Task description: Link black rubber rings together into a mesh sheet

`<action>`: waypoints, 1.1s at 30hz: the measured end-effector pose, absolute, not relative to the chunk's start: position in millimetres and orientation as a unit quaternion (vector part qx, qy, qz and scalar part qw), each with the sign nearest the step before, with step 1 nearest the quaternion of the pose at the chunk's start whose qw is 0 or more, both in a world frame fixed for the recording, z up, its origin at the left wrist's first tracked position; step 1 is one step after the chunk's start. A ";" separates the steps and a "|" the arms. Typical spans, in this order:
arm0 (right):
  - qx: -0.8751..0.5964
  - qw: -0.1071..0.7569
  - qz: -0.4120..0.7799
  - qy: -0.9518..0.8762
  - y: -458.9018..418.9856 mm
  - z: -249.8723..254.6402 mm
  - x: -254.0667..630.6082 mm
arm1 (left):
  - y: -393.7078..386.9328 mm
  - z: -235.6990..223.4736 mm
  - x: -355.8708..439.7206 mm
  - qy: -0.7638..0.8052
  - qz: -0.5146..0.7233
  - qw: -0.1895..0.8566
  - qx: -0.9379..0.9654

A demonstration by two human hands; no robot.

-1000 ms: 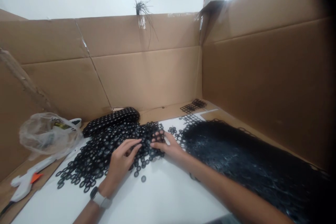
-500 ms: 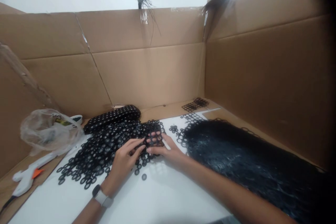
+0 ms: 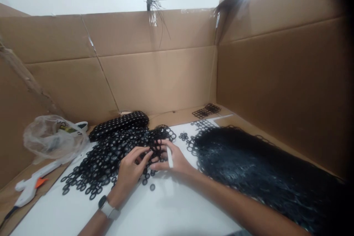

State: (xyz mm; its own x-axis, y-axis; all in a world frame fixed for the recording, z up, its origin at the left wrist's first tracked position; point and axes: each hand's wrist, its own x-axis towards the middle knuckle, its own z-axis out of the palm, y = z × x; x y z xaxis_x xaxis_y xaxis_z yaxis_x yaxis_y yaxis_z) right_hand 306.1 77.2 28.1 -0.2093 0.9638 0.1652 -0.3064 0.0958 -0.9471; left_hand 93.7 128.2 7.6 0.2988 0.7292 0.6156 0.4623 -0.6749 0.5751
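Note:
A loose heap of small black rings [image 3: 107, 156] lies on a white sheet [image 3: 166, 210]. My left hand [image 3: 132, 167], with a watch [image 3: 108, 208] on its wrist, pinches rings at the heap's near right edge. My right hand [image 3: 173, 158] meets it fingertip to fingertip, its fingers curled over the rings. A short white stick [image 3: 169, 159] is tucked between the right hand's fingers. A big black sheet of joined rings [image 3: 249, 169] spreads to the right, beside my right forearm.
Cardboard walls [image 3: 155, 77] close in the back and both sides. A folded ring mat [image 3: 118, 124] and a small ring patch [image 3: 207, 110] lie behind the heap. At the left are a plastic bag [image 3: 52, 138] and a white glue gun [image 3: 30, 188].
Both hands have drawn a little nearer to me and closer together over the heap's edge. The right hand's fingers have curled in more, and the white stick now shows more upright.

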 end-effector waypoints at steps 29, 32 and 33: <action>-0.384 0.565 0.526 -0.506 92.0 24.4 319.2 | 123.0 3.8 99.6 0.358 0.447 0.184 0.799; -0.377 0.544 0.536 -0.524 91.9 27.2 321.9 | 123.0 3.9 99.5 0.350 0.443 0.193 0.802; -0.372 0.537 0.537 -0.534 91.2 28.6 322.7 | 123.0 3.7 99.4 0.349 0.442 0.195 0.803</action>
